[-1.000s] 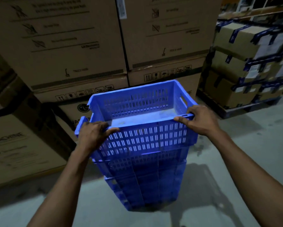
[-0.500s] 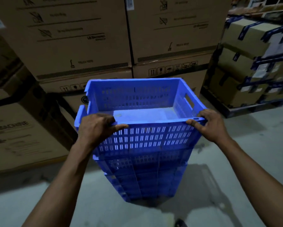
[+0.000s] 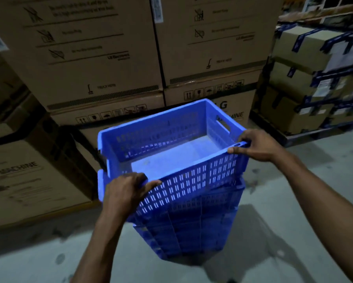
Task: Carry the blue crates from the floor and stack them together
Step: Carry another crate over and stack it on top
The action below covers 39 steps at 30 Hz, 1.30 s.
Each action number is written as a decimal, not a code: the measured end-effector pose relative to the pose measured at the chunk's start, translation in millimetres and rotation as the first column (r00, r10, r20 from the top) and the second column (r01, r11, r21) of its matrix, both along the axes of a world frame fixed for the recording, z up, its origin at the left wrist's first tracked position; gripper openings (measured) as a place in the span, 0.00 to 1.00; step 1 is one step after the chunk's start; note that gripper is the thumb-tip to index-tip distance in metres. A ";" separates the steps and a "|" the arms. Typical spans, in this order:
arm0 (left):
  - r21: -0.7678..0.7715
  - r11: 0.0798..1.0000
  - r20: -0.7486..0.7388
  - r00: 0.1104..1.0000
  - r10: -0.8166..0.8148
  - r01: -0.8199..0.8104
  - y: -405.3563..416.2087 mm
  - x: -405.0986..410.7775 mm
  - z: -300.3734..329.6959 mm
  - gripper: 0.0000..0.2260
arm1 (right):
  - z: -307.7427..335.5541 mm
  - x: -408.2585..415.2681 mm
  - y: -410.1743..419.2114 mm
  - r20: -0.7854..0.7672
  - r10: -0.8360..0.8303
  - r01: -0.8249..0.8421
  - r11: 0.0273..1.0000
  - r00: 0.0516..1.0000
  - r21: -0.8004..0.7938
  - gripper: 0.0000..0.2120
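Hands, left [image 3: 124,193] and right [image 3: 257,145], grip top crate's [image 3: 192,180] near rim.

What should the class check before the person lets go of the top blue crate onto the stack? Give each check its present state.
1. Left hand holds the near rim of the top crate: ok.
2. Right hand holds the right corner of the rim: ok.
3. Top crate level on the stack: not ok, it sits tilted and turned.
4. Top crate empty: ok.
5. Stack squarely on the floor: cannot tell, its base is hidden.
6. Room from the cardboard boxes behind: ok.
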<state>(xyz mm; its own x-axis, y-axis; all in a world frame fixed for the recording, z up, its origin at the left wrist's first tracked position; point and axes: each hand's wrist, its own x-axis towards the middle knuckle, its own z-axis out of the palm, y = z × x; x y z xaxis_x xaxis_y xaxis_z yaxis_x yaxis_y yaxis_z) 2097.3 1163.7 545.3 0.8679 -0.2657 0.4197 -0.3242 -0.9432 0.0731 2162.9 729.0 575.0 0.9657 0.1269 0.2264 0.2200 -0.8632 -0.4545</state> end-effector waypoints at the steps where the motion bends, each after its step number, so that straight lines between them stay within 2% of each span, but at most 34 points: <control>1: 0.015 1.000 0.005 1.000 0.002 -0.002 -7.4 -11.8 -0.4 0.32 | 9.0 3.2 -2.8 -0.042 0.009 -0.010 1.000 0.999 -0.020 0.35; 4: 0.079 0.996 0.056 0.997 0.045 -0.049 -20.8 -24.5 -5.6 0.30 | 18.4 4.2 -0.4 -0.139 -0.010 0.007 1.000 0.990 -0.021 0.32; 7: 0.133 0.990 0.122 0.992 0.040 -0.056 -6.9 -3.1 -5.0 0.29 | 10.5 -9.6 10.5 -0.100 -0.081 0.077 0.996 0.992 -0.039 0.37; 10: 0.097 0.993 0.147 0.986 -0.075 0.062 25.0 36.8 -0.9 0.31 | -6.9 -38.5 25.7 -0.039 -0.175 0.174 0.985 0.984 -0.017 0.41; 14: -0.033 0.988 0.182 0.973 -0.145 0.153 50.8 77.3 2.4 0.32 | -18.2 -82.8 56.9 0.023 -0.276 0.275 0.961 0.961 0.034 0.34; 17: -0.067 0.979 0.145 0.973 -0.179 0.190 52.6 94.4 -2.1 0.36 | -22.1 -86.7 68.6 0.078 -0.276 0.273 0.961 0.958 0.044 0.29; 19: -0.059 0.984 0.146 0.977 -0.157 0.168 45.2 96.3 -7.8 0.34 | -24.7 -73.2 57.5 0.087 -0.287 0.284 0.958 0.954 0.050 0.30; 24: -0.012 0.997 0.138 0.987 -0.080 0.083 8.4 60.1 -25.6 0.30 | -11.2 -33.6 8.0 -0.014 -0.194 0.194 0.976 0.981 0.102 0.33; 26: -0.014 0.999 0.105 0.994 -0.039 0.041 3.5 50.7 -27.4 0.30 | -2.8 -30.0 4.8 -0.050 -0.152 0.155 0.986 0.987 0.068 0.30; 28: -0.024 0.999 0.079 0.997 -0.027 0.029 9.7 48.2 -25.2 0.32 | -2.7 -32.6 10.5 -0.061 -0.140 0.141 0.990 0.988 0.013 0.31; 32: -0.025 0.997 0.189 0.979 -0.070 0.077 24.7 44.5 -2.9 0.31 | -13.8 -44.2 18.7 0.017 -0.147 0.146 0.989 0.989 0.034 0.34; 35: 0.010 1.000 0.265 0.964 -0.017 0.015 36.7 38.5 5.1 0.32 | -16.2 -42.4 30.1 0.004 -0.126 0.126 0.990 0.992 0.061 0.33; 39: 0.007 0.997 0.252 0.965 0.074 -0.078 35.1 42.3 -4.4 0.27 | -22.8 -26.0 41.9 0.021 -0.137 0.135 0.988 0.990 0.074 0.36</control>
<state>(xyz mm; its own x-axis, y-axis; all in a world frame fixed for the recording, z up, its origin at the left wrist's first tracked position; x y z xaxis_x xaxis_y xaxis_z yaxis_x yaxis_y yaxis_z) 2139.7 1198.8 540.9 0.7530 -0.2115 0.6231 -0.2573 -0.9662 -0.0170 2136.9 770.9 552.2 0.9664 -0.0231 0.2558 0.1153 -0.8510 -0.5124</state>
